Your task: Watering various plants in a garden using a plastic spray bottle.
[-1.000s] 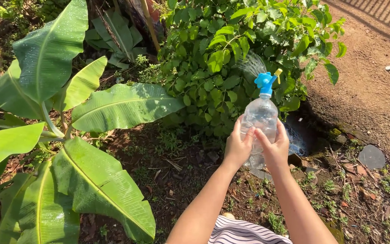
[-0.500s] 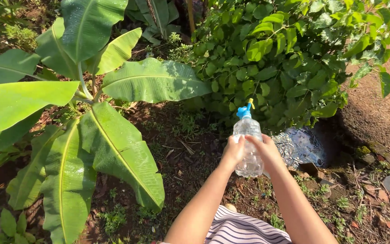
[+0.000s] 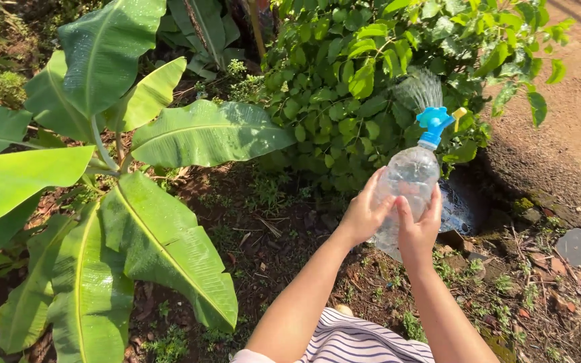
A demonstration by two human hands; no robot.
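Garden soil (image 3: 270,249) with a broad-leaved banana plant (image 3: 136,202) and a leafy green shrub (image 3: 358,87). Both arms extend forward; the left hand (image 3: 364,215) and right hand (image 3: 419,225) clasp a clear plastic bottle (image 3: 408,178), tilted toward the shrub, its blue sprinkler cap (image 3: 435,124) spraying water.

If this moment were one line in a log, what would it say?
left hand: holds clear bottle | right hand: holds bottle | blue spray cap: spraying leafy bush | banana plant: left, wet

The bottle (image 3: 408,185) has risen, tilted right and sprays water again.
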